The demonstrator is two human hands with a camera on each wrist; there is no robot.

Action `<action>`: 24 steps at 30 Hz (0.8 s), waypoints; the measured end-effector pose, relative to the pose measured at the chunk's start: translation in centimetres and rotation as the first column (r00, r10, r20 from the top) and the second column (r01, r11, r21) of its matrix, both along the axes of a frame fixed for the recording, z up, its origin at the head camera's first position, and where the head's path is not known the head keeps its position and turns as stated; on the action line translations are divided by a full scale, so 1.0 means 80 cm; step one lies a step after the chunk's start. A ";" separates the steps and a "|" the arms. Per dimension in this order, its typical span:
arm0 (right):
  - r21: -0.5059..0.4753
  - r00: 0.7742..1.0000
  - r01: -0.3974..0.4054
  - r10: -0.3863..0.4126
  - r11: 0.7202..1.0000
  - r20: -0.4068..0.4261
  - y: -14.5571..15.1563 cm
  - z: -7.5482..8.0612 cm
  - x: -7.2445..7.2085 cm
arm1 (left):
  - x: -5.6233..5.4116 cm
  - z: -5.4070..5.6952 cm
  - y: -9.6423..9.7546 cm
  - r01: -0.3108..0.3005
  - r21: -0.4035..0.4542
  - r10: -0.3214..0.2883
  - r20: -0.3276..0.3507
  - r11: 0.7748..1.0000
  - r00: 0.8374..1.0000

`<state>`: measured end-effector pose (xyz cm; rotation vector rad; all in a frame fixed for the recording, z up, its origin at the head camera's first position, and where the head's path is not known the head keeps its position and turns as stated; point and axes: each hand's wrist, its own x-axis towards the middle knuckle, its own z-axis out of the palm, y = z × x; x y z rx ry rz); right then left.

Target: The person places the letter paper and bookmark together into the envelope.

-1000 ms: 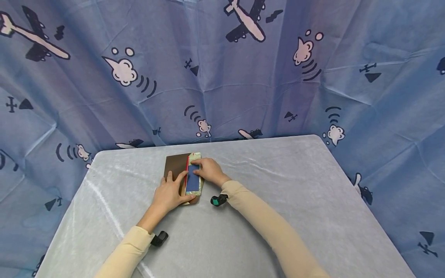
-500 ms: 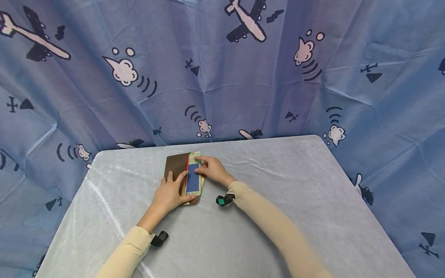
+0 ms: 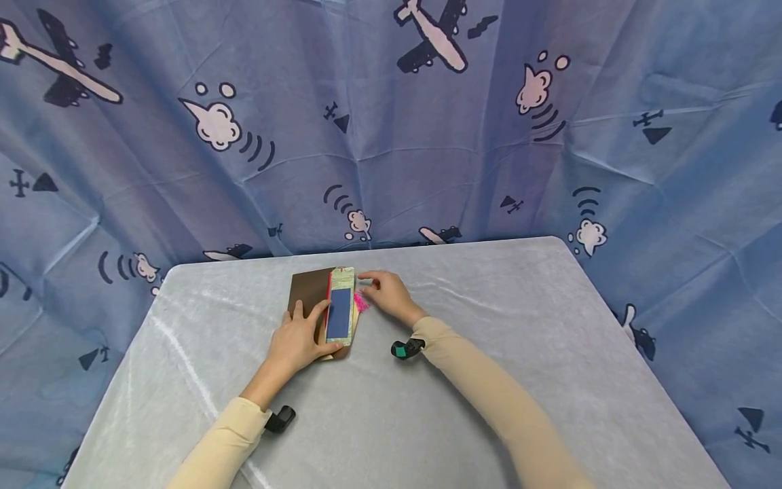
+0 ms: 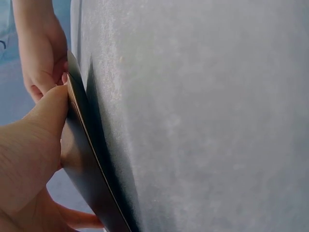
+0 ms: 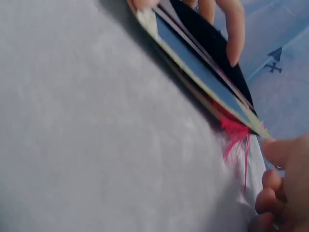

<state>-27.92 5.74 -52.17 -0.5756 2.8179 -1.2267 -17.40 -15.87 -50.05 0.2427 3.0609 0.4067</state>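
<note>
A bookmark [image 3: 340,312] with a blue middle, pale green patterned border and pink tassel [image 3: 362,302] lies on the right part of a flat, brown, notebook-like thing [image 3: 310,286]. My left hand [image 3: 296,345] spreads over both: the thumb presses the bookmark's near end, and the fingers rest near its left edge and on the brown surface. My right hand [image 3: 391,297] is just right of the bookmark's far end, fingers bent, thumb and forefinger apart. In the right wrist view its fingertips are close to the bookmark's tip; whether they touch cannot be told.
A grey cloth-covered table [image 3: 464,380] lies under everything. Behind its far edge hangs a blue curtain [image 3: 293,170] printed with planes and clouds. Each wrist wears a small black camera, one by the left sleeve [image 3: 214,448] and one by the right sleeve [image 3: 489,387].
My right hand has moved off the bookmark to the right, and the pink tassel now shows beside its edge. The left hand has stayed put.
</note>
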 end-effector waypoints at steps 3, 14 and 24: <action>0.078 0.999 0.039 -0.037 0.996 -0.031 0.003 0.000 -0.003 | 0.000 0.000 0.000 0.001 -0.004 -0.001 -0.004 1.000 1.000; 0.143 0.997 -0.059 0.064 0.988 -0.033 0.001 -0.002 -0.013 | -0.001 -0.001 0.002 -0.001 -0.009 0.001 -0.008 1.000 1.000; 0.125 0.995 -0.081 0.087 0.989 -0.043 -0.004 -0.001 -0.005 | -0.001 -0.001 0.000 0.004 -0.012 -0.004 -0.011 1.000 1.000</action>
